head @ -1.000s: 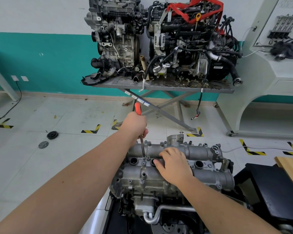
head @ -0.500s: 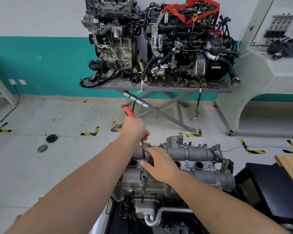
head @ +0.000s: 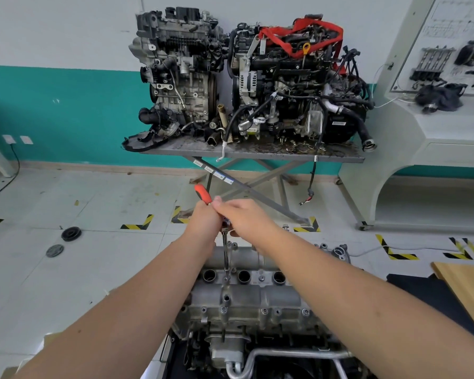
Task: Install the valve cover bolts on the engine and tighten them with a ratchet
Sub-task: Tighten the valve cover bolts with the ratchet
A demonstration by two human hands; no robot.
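— So, where's the ratchet (head: 209,205)?
— Above the grey valve cover (head: 246,294): orange handle, thin steel extension planted on a bolt (head: 226,268).
— And the fingers?
— Left hand (head: 203,221) grips the handle; right hand (head: 242,217) curls over its head.

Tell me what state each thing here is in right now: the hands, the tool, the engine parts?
Left hand: grips the ratchet.
Right hand: on the ratchet's head, beside the left.
Ratchet: red handle up, extension bar reaching down to the valve cover.
Valve cover: on the engine; three round wells open.
Two engines on the lift table: standing, untouched.
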